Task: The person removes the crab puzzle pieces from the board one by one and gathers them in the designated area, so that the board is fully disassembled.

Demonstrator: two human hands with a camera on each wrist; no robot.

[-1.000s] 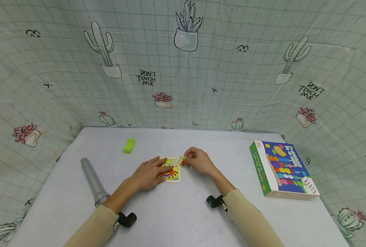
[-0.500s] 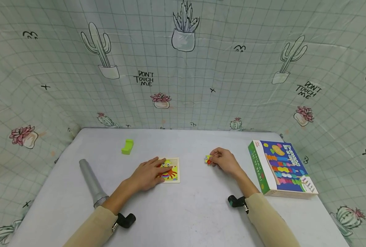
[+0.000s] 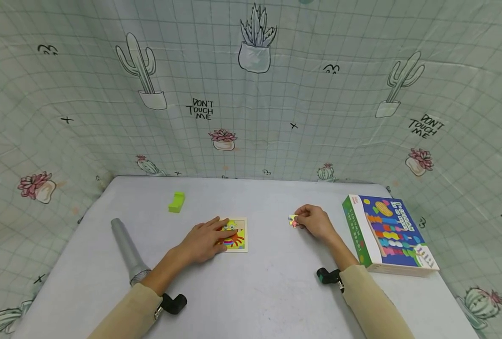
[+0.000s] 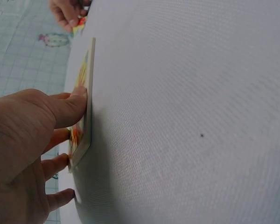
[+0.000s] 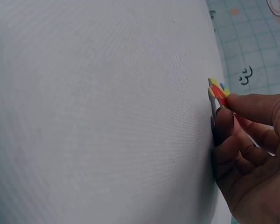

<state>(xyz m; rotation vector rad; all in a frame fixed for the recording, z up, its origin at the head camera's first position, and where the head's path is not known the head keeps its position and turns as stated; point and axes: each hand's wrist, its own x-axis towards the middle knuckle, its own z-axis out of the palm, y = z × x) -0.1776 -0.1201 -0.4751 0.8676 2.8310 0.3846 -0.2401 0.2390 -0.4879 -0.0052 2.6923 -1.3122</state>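
Observation:
A small square jigsaw puzzle (image 3: 239, 241) with a pale frame and a red crab-like picture on yellow lies mid-table. My left hand (image 3: 203, 241) rests on its left part with fingers spread, covering that side. In the left wrist view the thumb (image 4: 74, 106) lies on the puzzle's face, and other fingertips reach its far edge. Off to the right, my right hand (image 3: 315, 221) pinches a yellow and red puzzle piece (image 3: 293, 220) between thumb and finger. The right wrist view shows the piece (image 5: 218, 92) held close over the white tabletop, partly hidden by the fingertips.
A lime-green block (image 3: 176, 202) sits at the back left. Along the left side lies a grey tapered tube (image 3: 129, 249), near my left forearm. To the right stands a blue and green game box (image 3: 392, 233). A cactus-print cloth (image 3: 251, 108) hangs behind the white table (image 3: 259, 296).
My right hand has carried the puzzle piece rightward, away from the puzzle's upper right corner. The piece now shows more of its face. The left hand has stayed on the puzzle.

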